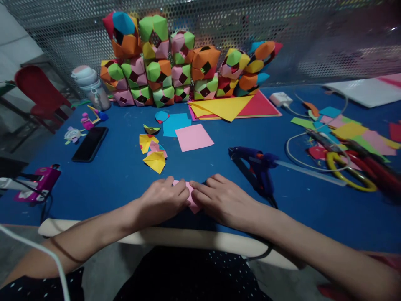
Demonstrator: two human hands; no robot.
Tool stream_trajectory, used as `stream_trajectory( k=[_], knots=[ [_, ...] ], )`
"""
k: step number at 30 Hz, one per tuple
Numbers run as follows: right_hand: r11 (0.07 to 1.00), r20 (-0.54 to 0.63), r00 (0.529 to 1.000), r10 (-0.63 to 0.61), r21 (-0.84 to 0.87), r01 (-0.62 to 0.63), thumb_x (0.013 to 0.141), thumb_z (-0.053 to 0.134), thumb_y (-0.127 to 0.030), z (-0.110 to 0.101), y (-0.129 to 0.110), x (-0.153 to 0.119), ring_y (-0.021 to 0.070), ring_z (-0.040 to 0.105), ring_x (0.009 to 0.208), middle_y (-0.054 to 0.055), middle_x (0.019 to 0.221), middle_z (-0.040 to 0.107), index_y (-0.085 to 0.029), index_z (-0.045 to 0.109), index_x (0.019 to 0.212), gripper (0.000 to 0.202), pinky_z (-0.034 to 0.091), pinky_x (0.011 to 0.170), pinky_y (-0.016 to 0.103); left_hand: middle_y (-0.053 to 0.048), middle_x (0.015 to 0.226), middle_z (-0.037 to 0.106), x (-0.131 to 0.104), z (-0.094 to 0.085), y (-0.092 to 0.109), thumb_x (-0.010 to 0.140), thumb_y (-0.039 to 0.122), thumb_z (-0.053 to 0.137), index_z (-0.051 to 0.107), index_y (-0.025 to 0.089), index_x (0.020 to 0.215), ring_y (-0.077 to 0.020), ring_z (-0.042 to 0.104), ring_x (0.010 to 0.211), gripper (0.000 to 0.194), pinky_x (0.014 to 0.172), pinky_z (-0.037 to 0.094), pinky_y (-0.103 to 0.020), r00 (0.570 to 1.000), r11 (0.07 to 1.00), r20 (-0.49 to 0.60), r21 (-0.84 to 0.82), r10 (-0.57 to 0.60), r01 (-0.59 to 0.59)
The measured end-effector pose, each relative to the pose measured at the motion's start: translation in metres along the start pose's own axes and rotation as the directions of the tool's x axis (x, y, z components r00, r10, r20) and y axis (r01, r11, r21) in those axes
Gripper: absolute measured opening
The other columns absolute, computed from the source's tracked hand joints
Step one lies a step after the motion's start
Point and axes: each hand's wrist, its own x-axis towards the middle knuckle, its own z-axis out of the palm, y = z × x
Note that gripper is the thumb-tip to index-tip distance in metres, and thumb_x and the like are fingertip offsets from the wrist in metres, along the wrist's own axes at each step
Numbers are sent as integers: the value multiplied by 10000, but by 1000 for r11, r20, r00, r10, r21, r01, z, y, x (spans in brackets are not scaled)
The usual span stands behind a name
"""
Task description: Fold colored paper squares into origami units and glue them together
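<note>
Between my two hands, close to the table's front edge, lies a small piece of pink paper (194, 205) that looks folded. My left hand (166, 195) presses on its left side with curled fingers. From the other side my right hand (224, 198) grips it, fingertips meeting near the middle; both hands cover much of it. Just beyond them sit a flat pink square sheet (194, 138), a blue sheet (177, 124) and several folded yellow and pink pieces (156, 161). A dark blue glue gun (258, 161) with a clear glue stick lies right of my right hand.
Stacked multicoloured paper balls (159, 73) line the back, near red and yellow sheets (266, 104). On the left are a phone (90, 144), a bottle (90, 85) and a purple power socket (39, 184). Yellow-handled scissors (347, 173), paper scraps (351, 129) and a white cable fill the right.
</note>
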Motion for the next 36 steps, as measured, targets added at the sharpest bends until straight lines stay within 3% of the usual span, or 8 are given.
stream_trajectory(
  k=[10, 15, 19, 24, 26, 29, 32, 36],
  knots=[
    [991, -64, 990, 124, -50, -127, 863, 367, -104, -13, 7, -46, 216, 546, 783, 140, 959, 675, -94, 590, 1060, 297, 354, 723, 377, -100, 851, 618, -2, 3, -5, 859, 341, 451, 589, 145, 838, -222, 555, 715, 241, 505, 400, -300, 1000, 999, 31, -44, -1, 2],
    [987, -89, 984, 153, -36, -156, 857, 372, -97, -20, 11, -55, 207, 553, 715, 115, 813, 681, -106, 611, 994, 276, 352, 715, 375, -94, 837, 614, -1, 2, -9, 856, 362, 457, 597, 139, 818, -211, 546, 730, 267, 525, 385, -294, 999, 996, 32, -85, -4, 7],
    [966, -138, 956, 259, 45, -255, 857, 398, -136, -23, 12, -57, 206, 552, 723, 110, 833, 672, -117, 596, 997, 243, 365, 696, 360, -79, 787, 600, 2, -2, -10, 854, 445, 437, 603, 142, 816, -199, 529, 722, 348, 581, 389, -313, 999, 989, -3, -140, -45, 44],
    [916, -119, 916, 383, 180, -359, 856, 402, -166, -17, 8, -53, 183, 551, 660, 74, 731, 640, -147, 609, 921, 218, 378, 635, 326, -133, 1092, 563, 6, -7, -4, 792, 563, 465, 555, 135, 1038, -243, 514, 909, 502, 727, 424, -372, 998, 958, -28, -283, -55, 45],
    [904, -95, 914, 394, 223, -366, 853, 402, -163, -14, 5, -49, 182, 559, 654, 67, 703, 632, -153, 618, 890, 219, 379, 621, 323, -123, 1095, 564, 8, -5, -1, 816, 466, 486, 550, 133, 1024, -233, 518, 915, 398, 739, 431, -366, 999, 956, -14, -291, -30, 25],
    [871, -73, 903, 424, 305, -384, 859, 400, -167, -14, -1, -42, 178, 575, 671, 66, 718, 645, -155, 621, 900, 225, 397, 622, 312, -81, 903, 606, 9, 2, -2, 873, 228, 399, 573, 136, 864, -175, 538, 792, 198, 676, 436, -307, 999, 959, -37, -282, -18, 7],
    [792, -26, 862, 506, 409, -453, 880, 407, -224, -19, -6, -32, 170, 602, 683, 58, 756, 667, -170, 627, 877, 227, 425, 615, 294, -60, 787, 584, 11, 5, -4, 872, 157, 357, 556, 134, 778, -132, 526, 703, 222, 620, 433, -257, 977, 912, -159, -404, -144, 69],
    [662, 48, 788, 614, 513, -547, 871, 448, -385, -20, -5, -17, 159, 598, 594, 42, 696, 657, -190, 617, 807, 266, 424, 520, 275, -19, 673, 538, 11, -4, -7, 840, 170, 426, 530, 144, 702, -105, 479, 615, 174, 577, 416, -241, 871, 748, -247, -638, -424, 183]
  ],
)
